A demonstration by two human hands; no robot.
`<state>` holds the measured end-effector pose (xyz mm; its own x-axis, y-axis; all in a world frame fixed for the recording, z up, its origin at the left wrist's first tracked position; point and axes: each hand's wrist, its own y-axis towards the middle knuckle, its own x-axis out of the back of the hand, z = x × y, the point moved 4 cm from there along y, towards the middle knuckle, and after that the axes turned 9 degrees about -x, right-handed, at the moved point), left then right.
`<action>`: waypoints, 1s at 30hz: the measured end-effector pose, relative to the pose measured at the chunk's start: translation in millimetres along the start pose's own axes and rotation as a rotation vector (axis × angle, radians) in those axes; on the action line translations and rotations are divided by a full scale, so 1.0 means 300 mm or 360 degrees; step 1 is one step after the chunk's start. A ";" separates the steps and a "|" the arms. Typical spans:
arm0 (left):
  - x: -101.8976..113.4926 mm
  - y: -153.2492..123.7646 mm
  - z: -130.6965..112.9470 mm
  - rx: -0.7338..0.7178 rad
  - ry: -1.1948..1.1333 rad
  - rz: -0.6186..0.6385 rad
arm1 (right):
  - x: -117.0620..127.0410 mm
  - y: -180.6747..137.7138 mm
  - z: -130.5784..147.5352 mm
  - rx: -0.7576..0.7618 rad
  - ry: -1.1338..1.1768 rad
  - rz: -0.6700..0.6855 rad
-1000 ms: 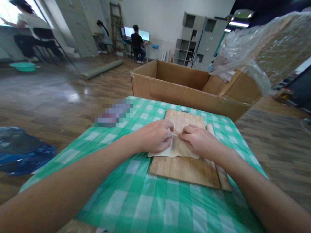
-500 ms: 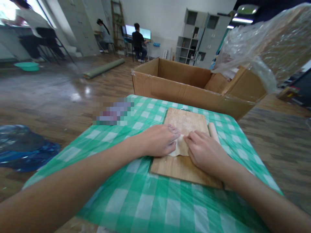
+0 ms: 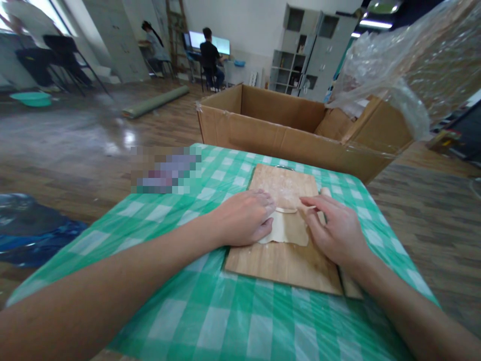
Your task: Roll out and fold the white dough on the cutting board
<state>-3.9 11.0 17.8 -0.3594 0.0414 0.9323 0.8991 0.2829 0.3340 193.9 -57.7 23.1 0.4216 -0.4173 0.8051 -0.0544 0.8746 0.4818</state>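
A thin, pale dough sheet [image 3: 289, 230] lies on a wooden cutting board [image 3: 281, 268], its far edge turned up in a narrow fold. My left hand [image 3: 248, 216] rests flat over the sheet's left side, fingers stretched out and dusted with flour. Just off the sheet's right edge is my right hand [image 3: 338, 228], its index finger extended and the thumb apart from it. I make out nothing held firmly there. Beneath and behind that hand, a rolling pin [image 3: 352, 288] lies along the board's right edge, partly covered.
A green-and-white checked cloth [image 3: 210, 311] covers the table. Beyond its far edge stands a large open cardboard box [image 3: 263, 128] with clear plastic wrap [image 3: 383, 75]. A blurred-out item [image 3: 169, 170] lies at the table's left edge. Several people sit in the background.
My right hand has moved right, away from my left hand, and its fingers have spread. More of the dough sheet and its folded far edge now show. My left hand stays on the dough.
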 end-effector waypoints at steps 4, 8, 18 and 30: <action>-0.010 0.007 -0.020 -0.0137 0.0042 0.0075 | -0.018 -0.010 0.013 0.0138 -0.0063 0.0229; -0.021 0.006 -0.033 -0.0184 -0.0004 0.0197 | -0.045 -0.039 0.069 0.0258 -0.0360 0.0475; -0.024 0.017 -0.025 -0.0133 -0.0131 0.0044 | -0.032 0.008 0.036 0.0019 -0.0025 0.0309; 0.016 -0.010 0.146 0.0556 -0.0550 -0.0042 | -0.111 0.060 -0.048 -0.0317 0.0292 0.0431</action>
<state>-19.1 52.3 15.3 -0.4959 0.3288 0.8037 0.7722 0.5903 0.2350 192.0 -24.4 0.0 0.5723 -0.1290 0.8098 -0.0167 0.9855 0.1687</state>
